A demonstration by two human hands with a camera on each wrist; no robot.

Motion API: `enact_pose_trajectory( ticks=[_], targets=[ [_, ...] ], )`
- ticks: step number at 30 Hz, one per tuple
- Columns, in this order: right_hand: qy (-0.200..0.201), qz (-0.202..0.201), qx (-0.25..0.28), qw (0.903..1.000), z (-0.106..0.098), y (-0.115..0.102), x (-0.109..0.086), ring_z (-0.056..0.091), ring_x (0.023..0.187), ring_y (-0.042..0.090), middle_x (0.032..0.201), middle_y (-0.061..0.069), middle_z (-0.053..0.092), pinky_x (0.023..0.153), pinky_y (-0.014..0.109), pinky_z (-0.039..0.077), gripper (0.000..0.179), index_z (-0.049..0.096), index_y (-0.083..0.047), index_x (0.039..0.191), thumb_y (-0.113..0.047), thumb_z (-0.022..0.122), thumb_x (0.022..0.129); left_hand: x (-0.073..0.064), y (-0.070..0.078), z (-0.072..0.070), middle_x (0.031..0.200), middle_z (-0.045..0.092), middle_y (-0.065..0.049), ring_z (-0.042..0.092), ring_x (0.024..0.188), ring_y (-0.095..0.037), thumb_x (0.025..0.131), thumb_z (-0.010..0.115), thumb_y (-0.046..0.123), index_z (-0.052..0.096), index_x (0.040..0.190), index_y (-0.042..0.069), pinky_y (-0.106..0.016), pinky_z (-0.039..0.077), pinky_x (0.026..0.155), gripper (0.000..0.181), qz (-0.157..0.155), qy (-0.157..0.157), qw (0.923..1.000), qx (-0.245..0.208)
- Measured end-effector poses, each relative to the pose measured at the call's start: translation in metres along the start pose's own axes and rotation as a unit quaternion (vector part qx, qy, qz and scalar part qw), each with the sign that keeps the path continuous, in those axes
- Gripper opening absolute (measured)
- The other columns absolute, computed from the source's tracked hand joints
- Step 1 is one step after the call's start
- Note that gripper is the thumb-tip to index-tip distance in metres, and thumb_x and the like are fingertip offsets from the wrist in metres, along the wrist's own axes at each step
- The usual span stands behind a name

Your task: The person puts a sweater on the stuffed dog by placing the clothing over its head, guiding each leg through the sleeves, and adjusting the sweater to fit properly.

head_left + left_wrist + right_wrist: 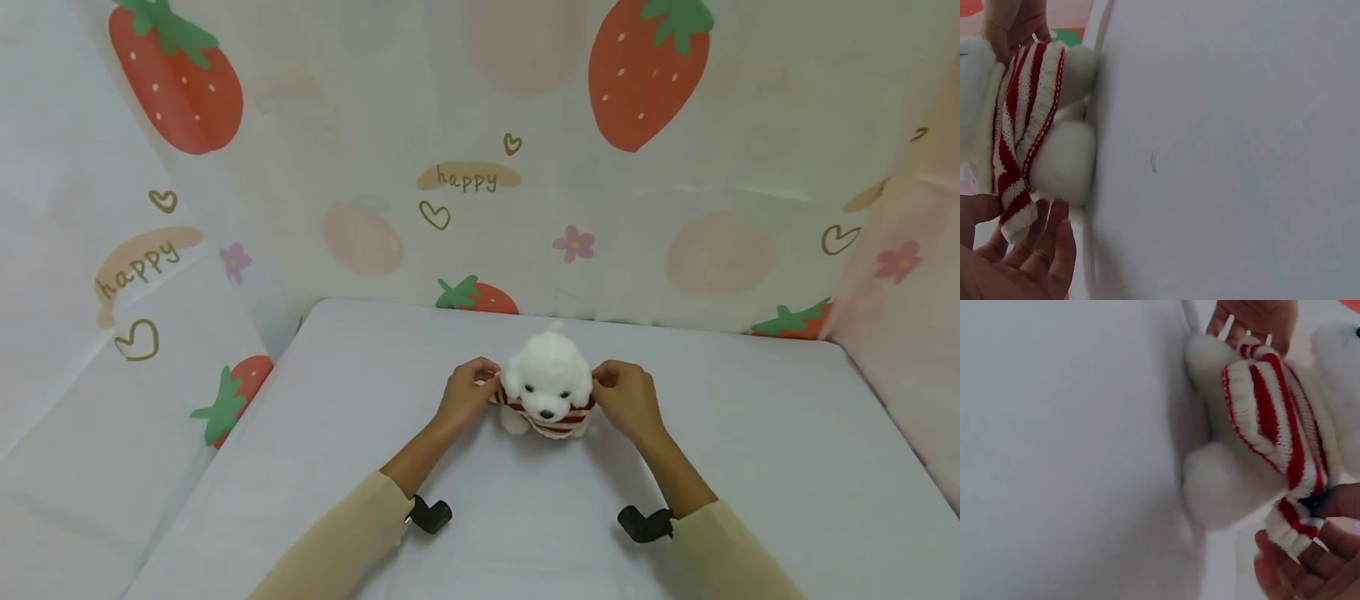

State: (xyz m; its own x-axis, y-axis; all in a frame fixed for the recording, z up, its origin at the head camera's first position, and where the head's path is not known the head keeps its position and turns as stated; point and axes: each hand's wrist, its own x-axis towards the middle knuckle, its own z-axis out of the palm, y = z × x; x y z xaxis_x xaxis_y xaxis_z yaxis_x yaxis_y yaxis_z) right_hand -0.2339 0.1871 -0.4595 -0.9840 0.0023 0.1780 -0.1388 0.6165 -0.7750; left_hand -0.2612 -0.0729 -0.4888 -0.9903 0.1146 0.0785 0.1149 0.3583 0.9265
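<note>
Plush dog (551,371), fluffy, strpd knit swtr (1272,415)

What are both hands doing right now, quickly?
Left hand: holding one sleeve of the striped sweater on the white toy dog.
Right hand: holding the other sleeve.

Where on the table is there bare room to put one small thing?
On the white table, bare room lies left of the left hand, toward the left edge, and right of the right hand. Another patch lies before the plush dog, between the forearms. It is crowded at the dog's sides, where both hands hold its striped sweater.
</note>
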Motion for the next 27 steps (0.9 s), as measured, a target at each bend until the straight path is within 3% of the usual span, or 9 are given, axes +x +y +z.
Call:
enact_pose_trajectory(
  ticks=[4, 9, 15, 20, 23, 25, 27],
  targets=[
    [-0.062, 0.024, 0.057, 0.9961, 0.003, 0.006, -0.002, 0.067, 0.103, 0.029, 0.115, 0.017, 0.071, 0.083, 0.042, 0.055, 0.034, 0.065, 0.001, 0.127, -0.02, 0.055, 0.102, -0.005, 0.002, 0.001, 0.104, 0.074, -0.014, 0.065, 0.084, -0.014, 0.101, 0.06, 0.02, 0.067, 0.123, 0.004, -0.036, 0.058, 0.067, 0.029, -0.037, -0.053, 0.9965, -0.054],
    [-0.133, 0.049, 0.154, 0.9778, 0.001, 0.006, -0.004, 0.062, 0.114, 0.028, 0.132, 0.023, 0.061, 0.088, 0.036, 0.055, 0.045, 0.05, 0.004, 0.144, -0.022, 0.046, 0.108, -0.005, 0.001, 0.0, 0.107, 0.074, -0.014, 0.069, 0.092, -0.017, 0.097, 0.062, 0.014, 0.061, 0.138, 0.007, -0.04, 0.059, 0.076, 0.041, -0.05, -0.097, 0.9891, -0.099],
    [-0.153, 0.045, 0.188, 0.9692, -0.008, -0.006, -0.006, 0.064, 0.105, 0.019, 0.129, 0.02, 0.064, 0.084, 0.033, 0.055, 0.048, 0.046, -0.001, 0.15, -0.028, 0.043, 0.109, -0.004, 0.004, -0.002, 0.109, 0.075, -0.014, 0.071, 0.091, -0.017, 0.096, 0.069, 0.018, 0.057, 0.144, 0.009, -0.036, 0.059, 0.077, 0.049, -0.055, -0.121, 0.9809, -0.142],
    [-0.168, 0.035, 0.199, 0.9649, -0.024, -0.017, -0.011, 0.067, 0.086, 0.019, 0.106, 0.014, 0.07, 0.075, 0.035, 0.059, 0.046, 0.055, 0.007, 0.138, -0.027, 0.046, 0.109, -0.013, 0.019, -0.007, 0.103, 0.073, -0.008, 0.069, 0.082, -0.014, 0.1, 0.065, 0.031, 0.062, 0.136, 0.005, -0.031, 0.057, 0.071, 0.045, -0.079, -0.145, 0.9714, -0.171],
    [-0.177, 0.06, 0.18, 0.9658, -0.033, -0.02, -0.015, 0.067, 0.08, 0.018, 0.098, 0.009, 0.071, 0.074, 0.033, 0.059, 0.043, 0.062, 0.008, 0.127, -0.027, 0.047, 0.108, -0.021, 0.03, -0.008, 0.102, 0.071, -0.006, 0.067, 0.081, -0.014, 0.103, 0.06, 0.031, 0.063, 0.131, -0.003, -0.027, 0.056, 0.07, 0.044, -0.111, -0.18, 0.9548, -0.208],
    [-0.186, 0.081, 0.169, 0.9646, -0.036, -0.019, -0.018, 0.066, 0.079, 0.017, 0.094, 0.007, 0.071, 0.075, 0.032, 0.058, 0.043, 0.064, 0.01, 0.124, -0.027, 0.046, 0.108, -0.027, 0.035, -0.008, 0.104, 0.068, -0.006, 0.065, 0.084, -0.014, 0.105, 0.057, 0.031, 0.06, 0.13, -0.006, -0.026, 0.055, 0.071, 0.044, -0.145, -0.207, 0.9321, -0.259],
    [-0.193, 0.106, 0.172, 0.9601, -0.038, -0.017, -0.02, 0.064, 0.079, 0.017, 0.09, 0.005, 0.069, 0.075, 0.032, 0.058, 0.041, 0.066, 0.009, 0.118, -0.024, 0.045, 0.108, -0.032, 0.038, -0.007, 0.107, 0.066, -0.007, 0.064, 0.088, -0.016, 0.106, 0.054, 0.031, 0.057, 0.13, -0.004, -0.026, 0.055, 0.075, 0.043, -0.181, -0.228, 0.8996, -0.325]
  ],
)
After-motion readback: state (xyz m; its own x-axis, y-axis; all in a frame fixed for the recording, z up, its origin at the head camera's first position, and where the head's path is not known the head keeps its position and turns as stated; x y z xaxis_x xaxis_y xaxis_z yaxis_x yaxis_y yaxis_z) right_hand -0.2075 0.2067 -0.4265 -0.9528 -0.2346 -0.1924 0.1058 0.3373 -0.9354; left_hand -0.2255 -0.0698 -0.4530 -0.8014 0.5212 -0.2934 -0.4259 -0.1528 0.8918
